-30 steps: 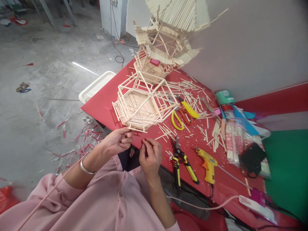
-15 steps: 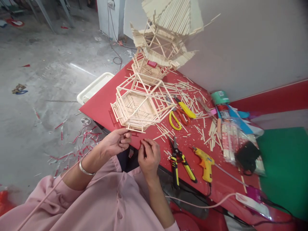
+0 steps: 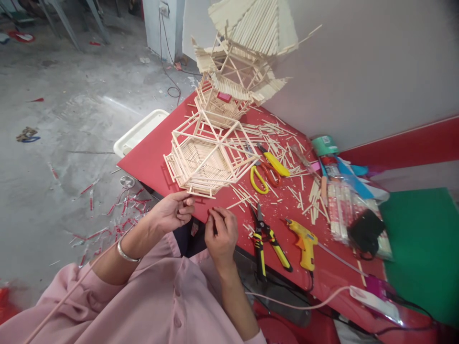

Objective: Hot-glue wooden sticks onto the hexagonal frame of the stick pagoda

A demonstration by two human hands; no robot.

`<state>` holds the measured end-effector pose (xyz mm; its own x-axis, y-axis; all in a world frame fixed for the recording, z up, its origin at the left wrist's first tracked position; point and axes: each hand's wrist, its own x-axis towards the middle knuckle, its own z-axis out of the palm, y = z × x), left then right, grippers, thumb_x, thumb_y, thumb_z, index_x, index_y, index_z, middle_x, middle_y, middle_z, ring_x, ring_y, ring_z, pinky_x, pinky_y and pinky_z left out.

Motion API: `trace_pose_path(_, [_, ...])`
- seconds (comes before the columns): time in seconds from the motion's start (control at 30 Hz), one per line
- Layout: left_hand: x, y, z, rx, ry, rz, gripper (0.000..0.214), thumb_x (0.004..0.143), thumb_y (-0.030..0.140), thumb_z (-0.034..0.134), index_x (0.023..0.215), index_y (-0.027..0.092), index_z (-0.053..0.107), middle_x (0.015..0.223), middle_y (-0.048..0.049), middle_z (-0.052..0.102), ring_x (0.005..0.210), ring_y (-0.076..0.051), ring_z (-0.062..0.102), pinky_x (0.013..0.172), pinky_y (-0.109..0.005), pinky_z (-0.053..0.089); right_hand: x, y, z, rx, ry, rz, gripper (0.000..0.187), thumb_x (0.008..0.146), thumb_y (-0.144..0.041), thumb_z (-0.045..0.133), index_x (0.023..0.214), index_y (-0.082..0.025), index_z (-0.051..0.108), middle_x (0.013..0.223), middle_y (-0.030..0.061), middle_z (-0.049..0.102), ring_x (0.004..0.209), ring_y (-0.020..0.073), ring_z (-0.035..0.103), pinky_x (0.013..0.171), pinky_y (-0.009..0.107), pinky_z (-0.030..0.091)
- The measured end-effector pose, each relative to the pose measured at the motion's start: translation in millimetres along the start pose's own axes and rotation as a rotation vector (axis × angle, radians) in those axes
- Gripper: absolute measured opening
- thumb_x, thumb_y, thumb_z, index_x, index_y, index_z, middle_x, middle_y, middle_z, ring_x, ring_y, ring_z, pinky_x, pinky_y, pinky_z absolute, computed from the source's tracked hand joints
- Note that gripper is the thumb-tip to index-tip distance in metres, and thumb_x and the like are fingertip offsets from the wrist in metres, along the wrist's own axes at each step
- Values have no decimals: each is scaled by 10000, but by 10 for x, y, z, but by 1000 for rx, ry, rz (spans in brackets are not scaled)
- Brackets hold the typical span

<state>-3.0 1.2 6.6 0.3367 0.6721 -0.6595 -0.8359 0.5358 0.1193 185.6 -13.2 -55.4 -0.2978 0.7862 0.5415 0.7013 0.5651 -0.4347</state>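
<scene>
My left hand [image 3: 175, 211] is at the red table's [image 3: 150, 157] near edge, fingers curled, its fingertips touching the bottom rail of a hexagonal frame of pale wooden sticks [image 3: 206, 155]. My right hand [image 3: 220, 234] is beside it, fingers pinched together near the table edge; what it pinches is too small to make out. A taller stick model with slatted roofs [image 3: 238, 62] stands behind the hexagonal frame.
Loose sticks [image 3: 279, 138] litter the table. Yellow-handled scissors [image 3: 267, 167], yellow-black cutters [image 3: 267, 239], a yellow glue gun [image 3: 304, 239], a green tape roll [image 3: 324, 145], bagged sticks [image 3: 344, 205] and a power strip [image 3: 376, 301] lie to the right. A white tray [image 3: 138, 131] sits left of the table.
Both hands stay almost still at the table edge. The view has drifted slightly, so everything sits a little lower left.
</scene>
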Motion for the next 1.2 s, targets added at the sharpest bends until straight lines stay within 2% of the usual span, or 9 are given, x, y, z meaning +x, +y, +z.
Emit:
trace_pose_path(0.37, [-2, -9, 16, -13, 19, 22, 259, 927, 89, 424, 680, 160, 444, 568, 34, 442, 379, -41, 339, 318, -133, 237, 30, -93, -128, 75, 37, 24, 275, 914, -128, 538, 1163, -198, 632, 1134, 119, 624, 1106, 217, 599, 949, 428, 540])
trace_pose_path(0.57, [-52, -7, 65, 5, 39, 16, 283, 940, 93, 387, 668, 164, 424, 543, 41, 418, 361, -34, 311, 318, -129, 234, 11, -157, -300, 21, 61, 24, 302, 907, -131, 549, 1189, -204, 627, 1118, 112, 655, 1050, 198, 638, 923, 370, 554])
trace_pose_path(0.63, [-59, -4, 70, 17, 46, 7, 290, 942, 97, 376, 665, 169, 417, 531, 43, 403, 359, -39, 309, 319, -135, 239, 37, -57, -430, -81, 107, 23, 303, 898, -144, 562, 1186, -208, 633, 1081, 104, 677, 1004, 196, 653, 910, 361, 550])
trace_pose_path(0.7, [-58, -2, 71, 29, 50, 14, 285, 937, 90, 373, 667, 175, 413, 525, 43, 402, 359, -45, 312, 322, -143, 251, 62, 147, -627, -234, 186, 73, 278, 891, -170, 559, 1149, -205, 655, 1043, 102, 691, 969, 204, 663, 895, 367, 545])
trace_pose_path(0.8, [-48, -5, 73, 32, 42, 40, 267, 924, 81, 385, 677, 179, 413, 529, 43, 415, 360, -48, 326, 331, -149, 266, 54, 566, -1027, -465, 222, 337, 291, 856, -204, 512, 1086, -166, 686, 1033, 120, 693, 992, 247, 653, 902, 413, 526])
trace_pose_path(0.9, [-42, -22, 88, 31, 42, 52, 267, 924, 75, 384, 679, 179, 410, 524, 46, 418, 354, -44, 327, 329, -145, 255, -7, 934, -1401, -711, -16, 735, 432, 790, -265, 532, 1174, -112, 658, 1135, 193, 654, 1091, 330, 605, 884, 454, 502])
trace_pose_path(1.0, [-30, -40, 92, 24, 54, 45, 276, 930, 83, 387, 672, 177, 409, 515, 50, 413, 343, -37, 315, 319, -137, 232, -69, 1169, -1600, -787, -304, 981, 477, 822, -341, 499, 1220, -118, 639, 1097, 204, 661, 1072, 334, 611, 843, 428, 489])
trace_pose_path(1.07, [-15, -47, 77, 18, 57, 59, 269, 924, 92, 413, 669, 177, 411, 520, 49, 421, 344, -37, 321, 314, -136, 228, -98, 1284, -1644, -799, -386, 1023, 488, 836, -363, 477, 1235, -131, 635, 1050, 204, 678, 1003, 334, 636, 794, 414, 483])
trace_pose_path(1.2, [4, -68, 25, 44, 55, 104, 269, 912, 89, 438, 657, 172, 419, 528, 49, 437, 350, -34, 314, 316, -133, 239, -127, 1528, -1674, -754, -439, 976, 465, 793, -356, 505, 1149, -113, 679, 946, 207, 702, 910, 338, 645, 734, 389, 464])
